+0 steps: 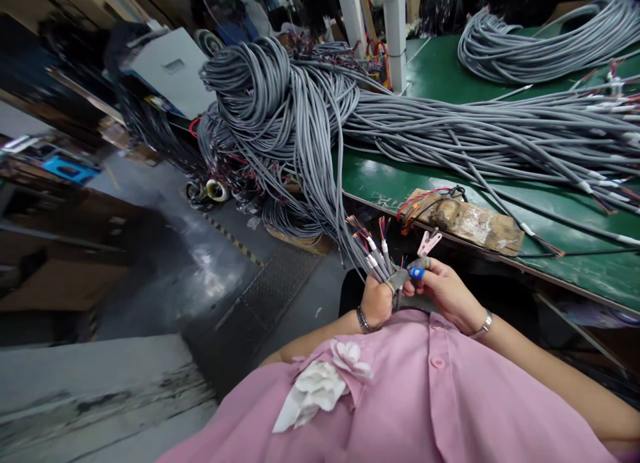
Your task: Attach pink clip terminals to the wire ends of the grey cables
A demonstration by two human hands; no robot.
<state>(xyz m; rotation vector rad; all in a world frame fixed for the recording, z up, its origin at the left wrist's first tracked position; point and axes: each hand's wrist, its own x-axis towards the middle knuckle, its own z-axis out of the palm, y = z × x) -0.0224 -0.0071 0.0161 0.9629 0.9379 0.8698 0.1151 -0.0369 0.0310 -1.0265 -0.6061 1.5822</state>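
Note:
My left hand (379, 302) is closed around a bundle of grey cables (379, 262), whose stripped ends fan upward with thin coloured wires and white sleeves. Grey covering wraps its thumb. Close beside it, my right hand (445, 291) has its fingers pinched together at the bundle's right side, with blue tape on one finger and grey covering on another. What sits between those fingertips is too small to make out. Just above them is a pink clip (429, 242), near the edge of the green table (373, 177).
Long grey cables (450, 126) lie across the table, and a pile of them (305, 110) hangs over its left end. A wooden block (467, 222) with wires sits at the front edge. A coiled bundle (555, 43) is at the back right. A grey box (173, 70) stands left.

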